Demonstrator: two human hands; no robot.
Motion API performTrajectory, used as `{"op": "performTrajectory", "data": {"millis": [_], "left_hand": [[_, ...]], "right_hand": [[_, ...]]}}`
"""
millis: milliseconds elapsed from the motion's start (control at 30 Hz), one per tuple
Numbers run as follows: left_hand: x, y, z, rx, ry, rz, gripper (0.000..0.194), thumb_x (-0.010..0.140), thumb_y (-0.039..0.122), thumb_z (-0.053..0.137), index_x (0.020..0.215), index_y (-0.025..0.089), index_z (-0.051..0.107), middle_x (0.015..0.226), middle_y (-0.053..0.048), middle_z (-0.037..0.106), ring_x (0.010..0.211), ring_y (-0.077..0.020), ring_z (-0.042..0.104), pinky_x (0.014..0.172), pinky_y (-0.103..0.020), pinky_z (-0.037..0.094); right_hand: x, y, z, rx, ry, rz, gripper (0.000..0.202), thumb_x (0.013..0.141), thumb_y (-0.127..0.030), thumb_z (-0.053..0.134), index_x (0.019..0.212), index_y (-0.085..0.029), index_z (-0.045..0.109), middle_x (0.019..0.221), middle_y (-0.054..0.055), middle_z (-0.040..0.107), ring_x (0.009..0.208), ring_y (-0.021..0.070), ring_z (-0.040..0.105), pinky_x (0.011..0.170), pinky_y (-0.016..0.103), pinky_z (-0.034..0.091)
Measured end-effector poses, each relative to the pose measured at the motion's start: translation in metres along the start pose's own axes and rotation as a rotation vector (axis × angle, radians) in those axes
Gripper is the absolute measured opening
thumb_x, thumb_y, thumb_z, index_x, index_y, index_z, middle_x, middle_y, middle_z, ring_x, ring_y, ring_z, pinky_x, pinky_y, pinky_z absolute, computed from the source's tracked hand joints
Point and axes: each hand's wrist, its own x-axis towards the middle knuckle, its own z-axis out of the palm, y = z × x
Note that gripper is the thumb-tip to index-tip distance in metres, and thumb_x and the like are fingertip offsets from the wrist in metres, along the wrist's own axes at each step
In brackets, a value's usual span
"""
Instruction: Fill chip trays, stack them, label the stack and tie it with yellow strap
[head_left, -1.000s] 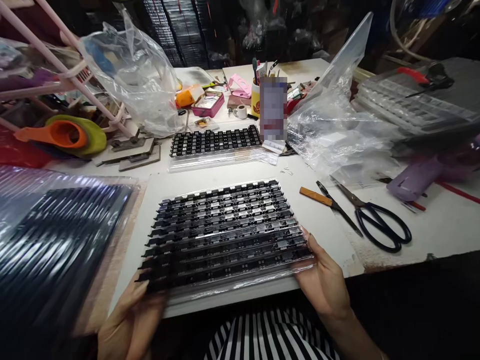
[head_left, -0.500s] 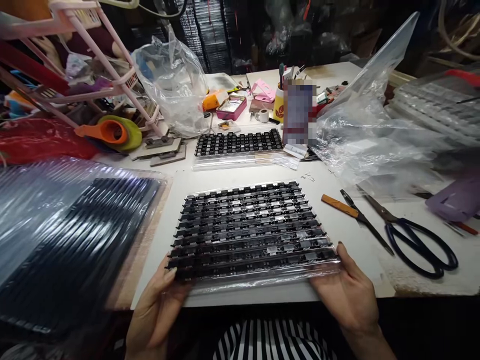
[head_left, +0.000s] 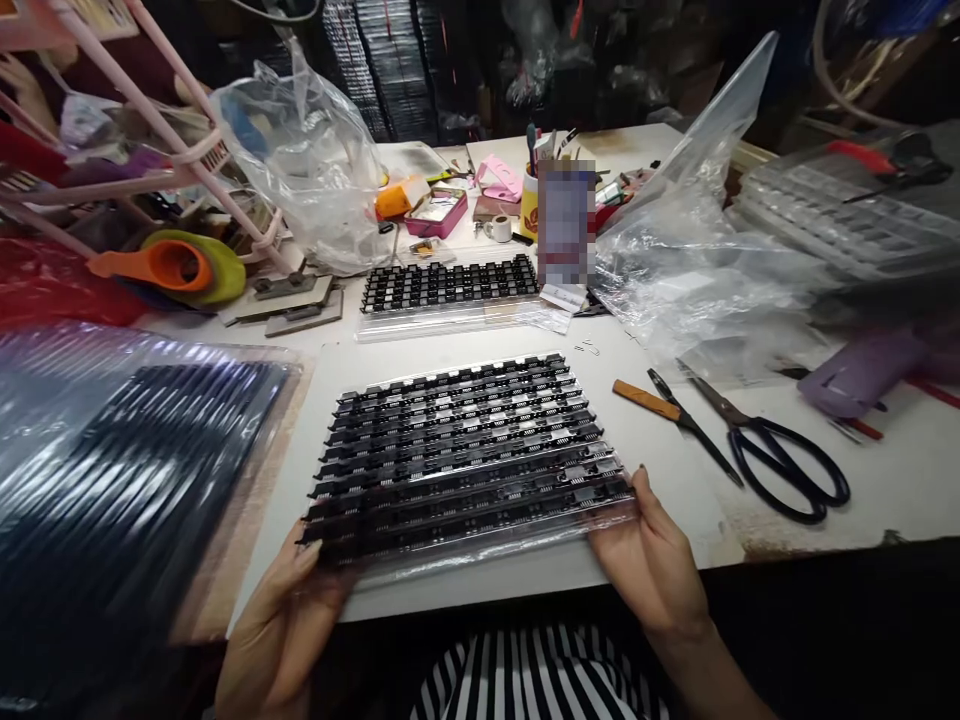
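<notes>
Tray [head_left: 480,553] of clear plastic, lined with rows of black strips [head_left: 465,440], sits low in the middle of the frame, gripped at both near corners. From where I stand, the left hand [head_left: 281,620] is clamped on its left corner and the right hand [head_left: 652,555] on its right, thumbs on top; the fingers beneath are mostly hidden. Strip ends jut past the left rim, so a hard thumb there might nudge a row askew. Dip the near edge and the rows could slide; squeeze unevenly and thin plastic might flex. I can't tell whether the white board [head_left: 296,460] takes any weight.

At lower left, a swing could catch the ribbed stack [head_left: 150,490]; at right, the scissors [head_left: 814,450] and orange-handled blade [head_left: 679,420] could snag it. Pushed toward upper centre, it might bump the farther tray [head_left: 427,326].
</notes>
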Motion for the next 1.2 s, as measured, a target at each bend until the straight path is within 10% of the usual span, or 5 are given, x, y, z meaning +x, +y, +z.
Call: {"op": "performTrajectory", "data": {"millis": [633, 1200], "left_hand": [[0.003, -0.004, 0.005, 0.018, 0.023, 0.059, 0.049, 0.081, 0.003, 0.046, 0.121, 0.029, 0.057, 0.116, -0.001, 0.066, 0.109, -0.0199, 0.06, 0.083, -0.031, 0.056], [-0.006, -0.004, -0.004, -0.029, -0.209, 0.032, 0.04, 0.088, 0.008, 0.047, 0.126, 0.02, 0.051, 0.113, -0.006, 0.067, 0.098, -0.0203, 0.064, 0.091, -0.037, 0.048]], "right_hand": [[0.002, 0.0, 0.001, -0.121, 0.003, -0.051, 0.031, 0.09, -0.043, 0.05, 0.115, -0.03, 0.062, 0.123, -0.001, 0.062, 0.118, 0.0181, 0.053, 0.104, 0.043, 0.039], [-0.007, -0.009, -0.007, -0.409, 0.211, -0.022, 0.032, 0.087, -0.045, 0.048, 0.113, -0.033, 0.064, 0.127, 0.001, 0.06, 0.125, 0.0256, 0.046, 0.102, 0.049, 0.044]]}}
